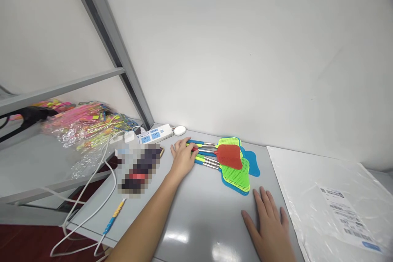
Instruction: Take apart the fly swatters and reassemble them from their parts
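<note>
swatters [236,176] lie in a fanned pile on the grey table [196,213], heads [229,156] rightward; the left hand [184,157] curls over their handles [199,163], whether clasping them i can't tell; the right hand [272,227], fingers spread, is near the heads.

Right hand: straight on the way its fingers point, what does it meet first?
The right hand would likely meet the rightmost blue swatter head first, though the hand's height is hard to judge.

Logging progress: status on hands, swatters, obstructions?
Left hand on swatter handles; right hand spread, empty. Swatters overlapping, red one uppermost. Only left hand covers them.
</note>
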The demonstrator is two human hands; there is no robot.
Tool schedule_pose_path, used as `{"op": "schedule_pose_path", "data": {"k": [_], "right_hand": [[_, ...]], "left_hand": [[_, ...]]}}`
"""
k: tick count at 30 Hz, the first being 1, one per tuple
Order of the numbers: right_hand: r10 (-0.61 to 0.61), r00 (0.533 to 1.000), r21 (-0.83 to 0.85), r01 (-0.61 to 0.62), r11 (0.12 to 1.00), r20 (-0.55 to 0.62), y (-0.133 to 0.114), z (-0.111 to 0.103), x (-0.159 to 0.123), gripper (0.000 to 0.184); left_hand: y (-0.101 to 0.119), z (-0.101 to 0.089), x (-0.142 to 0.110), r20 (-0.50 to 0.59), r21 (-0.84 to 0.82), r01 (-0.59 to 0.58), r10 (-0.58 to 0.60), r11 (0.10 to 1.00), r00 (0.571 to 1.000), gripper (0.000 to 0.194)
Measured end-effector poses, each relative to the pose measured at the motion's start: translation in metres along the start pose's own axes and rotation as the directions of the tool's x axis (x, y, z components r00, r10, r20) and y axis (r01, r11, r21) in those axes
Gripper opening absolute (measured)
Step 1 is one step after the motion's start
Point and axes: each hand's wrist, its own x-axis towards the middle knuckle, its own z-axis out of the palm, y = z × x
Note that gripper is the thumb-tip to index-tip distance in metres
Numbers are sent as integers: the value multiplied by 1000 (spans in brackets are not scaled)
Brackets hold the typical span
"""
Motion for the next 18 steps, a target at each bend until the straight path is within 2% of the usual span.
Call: {"op": "schedule_pose_path", "data": {"k": [5, 12, 16, 18], "right_hand": [[7, 1000, 12, -7, 1000, 0, 0, 1, 1, 66], [8, 1000, 43, -9, 999, 14, -1, 0, 1, 66], [11, 1000, 104, -11, 995, -4, 0, 0, 2, 63], [-5, 1000, 222, 12, 975, -29, 4, 0, 0, 63]], "left_hand": [[7, -11, 1, -65, -25, -71, 69, 997, 995, 13], [32, -33, -11, -178, -133, -195, 170, 972, 969, 19], [53, -40, -26, -155, -197, -353, 326, 915, 933, 17], [66, -40, -36, -133, -240, -437, 417, 867, 899, 14]]}}
